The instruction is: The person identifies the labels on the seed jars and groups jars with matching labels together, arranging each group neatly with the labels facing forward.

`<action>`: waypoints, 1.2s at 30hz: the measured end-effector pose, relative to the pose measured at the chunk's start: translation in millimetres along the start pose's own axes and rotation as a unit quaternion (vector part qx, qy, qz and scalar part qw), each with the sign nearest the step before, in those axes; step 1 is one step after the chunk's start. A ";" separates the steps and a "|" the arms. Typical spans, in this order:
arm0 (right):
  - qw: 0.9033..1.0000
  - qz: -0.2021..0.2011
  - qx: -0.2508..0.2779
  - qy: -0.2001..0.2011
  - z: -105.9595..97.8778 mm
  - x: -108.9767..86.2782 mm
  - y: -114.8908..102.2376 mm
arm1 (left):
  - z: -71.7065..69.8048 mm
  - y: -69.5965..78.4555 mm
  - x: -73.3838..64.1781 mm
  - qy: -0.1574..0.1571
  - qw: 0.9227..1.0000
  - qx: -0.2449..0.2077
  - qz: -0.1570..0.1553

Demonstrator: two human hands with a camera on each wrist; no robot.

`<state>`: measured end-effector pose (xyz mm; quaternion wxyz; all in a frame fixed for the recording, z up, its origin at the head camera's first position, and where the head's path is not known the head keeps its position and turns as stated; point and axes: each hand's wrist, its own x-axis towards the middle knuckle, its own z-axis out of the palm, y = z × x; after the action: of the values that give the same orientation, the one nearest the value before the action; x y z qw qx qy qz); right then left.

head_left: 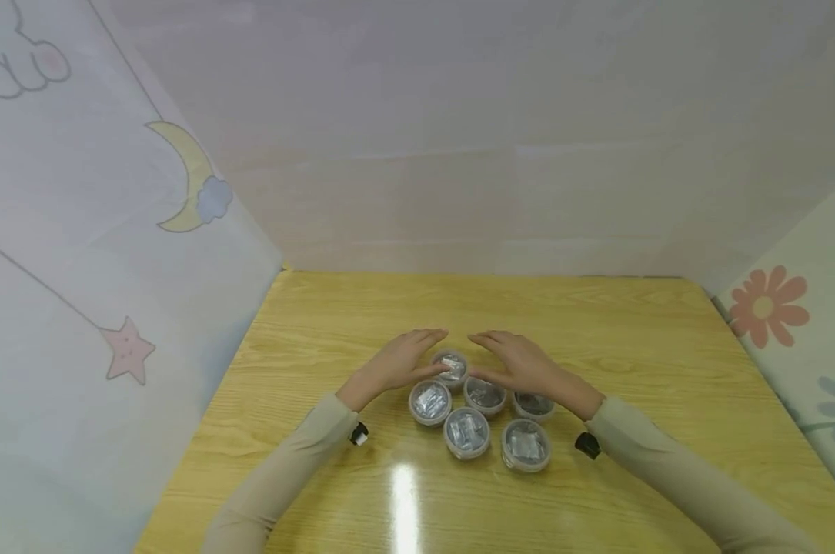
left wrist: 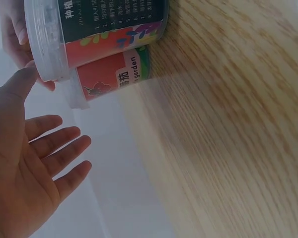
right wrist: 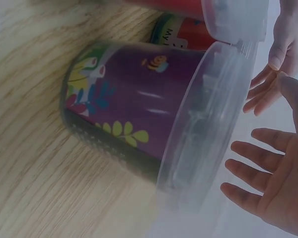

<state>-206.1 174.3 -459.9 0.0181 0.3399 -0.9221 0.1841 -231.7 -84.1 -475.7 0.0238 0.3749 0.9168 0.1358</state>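
Several round tubs with clear lids stand grouped on the table, among them a back tub [head_left: 450, 368], a left tub [head_left: 430, 403] and a front right tub [head_left: 526, 445]. Silvery packets show through the lids. My left hand [head_left: 402, 360] reaches in from the left with its fingers extended, its thumb over the back tub. My right hand [head_left: 521, 363] mirrors it, partly covering the tub [head_left: 533, 405] on the right. In the left wrist view a tub [left wrist: 114, 29] carries a dark and orange label; in the right wrist view another tub [right wrist: 134, 99] is purple. Neither hand grips anything.
The wood-grain table [head_left: 306, 477] meets a plain wall [head_left: 459, 154] at the back. Patterned walls stand at both sides, with a printed moon [head_left: 195, 173] on the left and a printed red flower [head_left: 763, 308] on the right. Black wrist devices [head_left: 587, 445] are on both arms.
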 end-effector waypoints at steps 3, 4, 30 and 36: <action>1.000 -0.004 -0.007 -0.004 0.9 0.6 -0.6 | 1.1 0.7 0.3 -0.008 1.000 -0.001 -0.008; 1.000 -0.006 -0.009 -0.004 1.0 0.9 -1.1 | 1.5 0.9 0.3 -0.011 1.000 -0.003 -0.010; 0.997 -0.007 -0.049 -0.063 7.5 9.3 -13.3 | 6.3 5.3 -0.6 -0.028 1.000 -0.009 -0.006; 0.997 -0.005 -0.043 -0.066 10.0 11.6 -14.4 | 5.8 7.1 0.2 -0.019 1.000 -0.010 -0.003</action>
<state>-205.0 153.5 -462.7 -0.0269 0.3549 -0.9267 0.1211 -226.1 -77.7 -479.4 0.0456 0.3746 0.9158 0.1372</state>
